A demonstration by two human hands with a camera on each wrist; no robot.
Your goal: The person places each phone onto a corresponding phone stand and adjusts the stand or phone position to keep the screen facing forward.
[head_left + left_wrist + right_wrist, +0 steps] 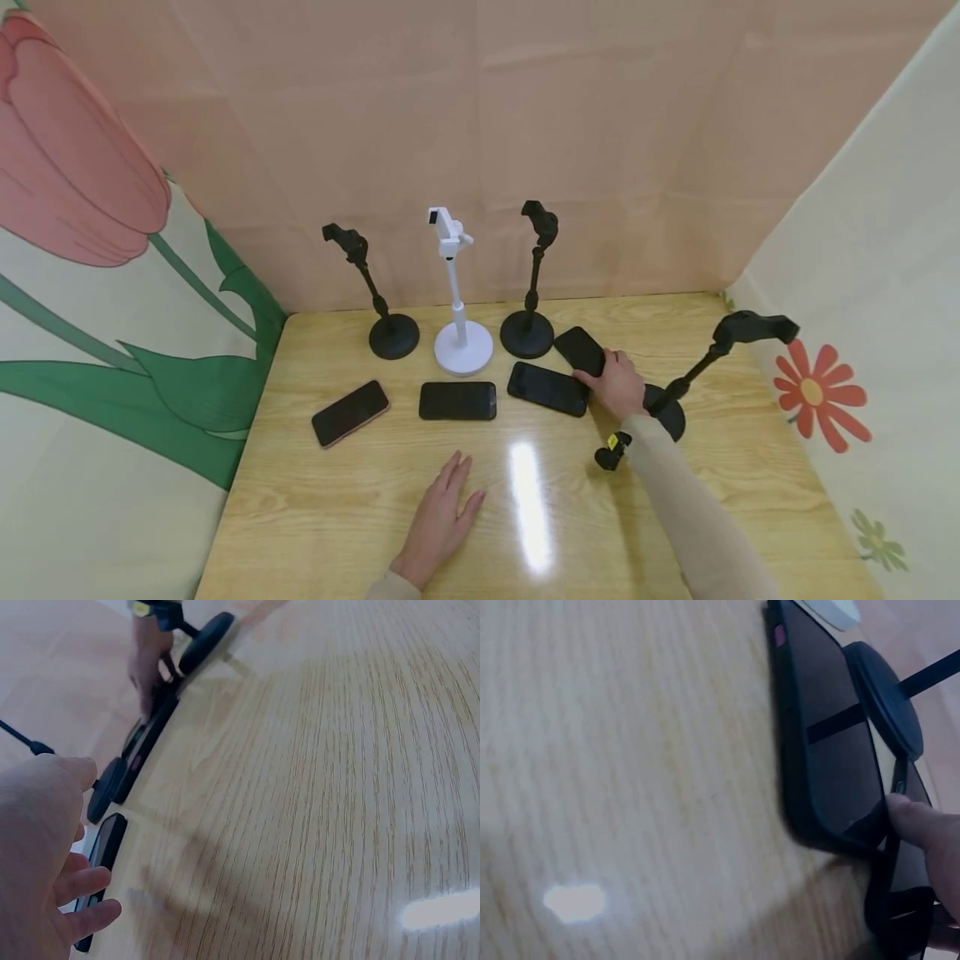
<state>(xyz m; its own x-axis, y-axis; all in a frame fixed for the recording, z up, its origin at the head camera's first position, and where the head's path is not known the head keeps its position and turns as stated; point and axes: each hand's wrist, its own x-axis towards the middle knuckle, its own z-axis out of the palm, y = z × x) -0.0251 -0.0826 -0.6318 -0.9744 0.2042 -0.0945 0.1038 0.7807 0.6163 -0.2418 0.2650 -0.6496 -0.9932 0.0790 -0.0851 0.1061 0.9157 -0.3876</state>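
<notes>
My right hand (617, 385) grips a black smartphone (579, 350) at its near end, thumb on one long edge and fingers on the other. In the right wrist view, the thumb (919, 823) presses that phone's side, close against a second black smartphone (832, 750) lying face up. Behind them stands a black phone stand (528, 333) with a round base. Fingers spread and relaxed, my left hand (441, 518) holds nothing over the near part of the table. The nearest phone to it is a dark one (457, 401) lying crosswise.
A pink-edged phone (350, 414) lies at the left of the wooden table (300, 517). Along the back stand another black stand (393, 336) and a white stand (463, 347). Just beside my right wrist, a further black stand (701, 367) leans right. Printed cloth walls surround the table.
</notes>
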